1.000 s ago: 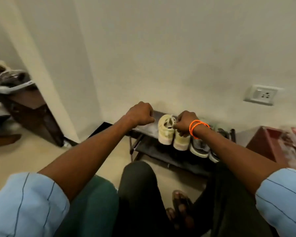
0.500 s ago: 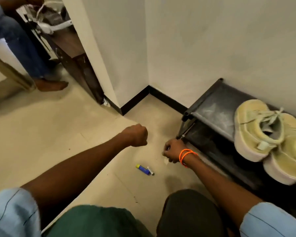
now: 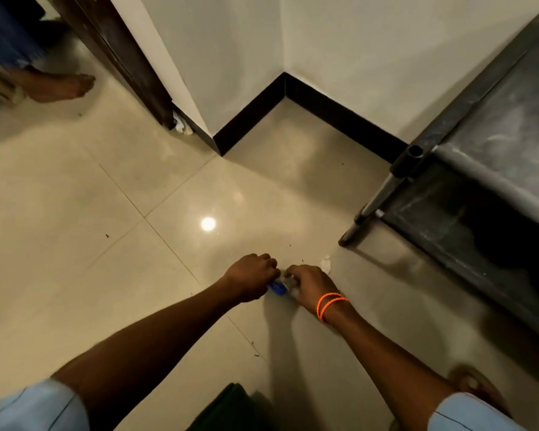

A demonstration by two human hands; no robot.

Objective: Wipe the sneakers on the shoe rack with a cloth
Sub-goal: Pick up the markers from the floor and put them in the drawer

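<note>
**Blue-and-white object gripped low over the tile**

Blue and white, small, mostly covered: small object [image 3: 278,287] pinched between curled fingers [image 3: 269,262] of left hand [image 3: 252,276] and right hand [image 3: 308,286], just above the floor. Exact kind hard to make out; cap or end buried under the right knuckles. Orange bangles [image 3: 330,303] on the right wrist. White scrap [image 3: 325,262] on the beige floor tiles [image 3: 106,275], just beyond the right hand. Dark shoe rack [image 3: 495,157] to the right, cut off by the frame edge; dusty top shelf, lower shelf lost in shadow; sneakers out of view, cloth not identifiable. Black skirting [image 3: 339,116] along the wall corner. Bare foot [image 3: 59,87] of another person far left, cropped. Light-blue sleeves at the bottom corners.
</note>
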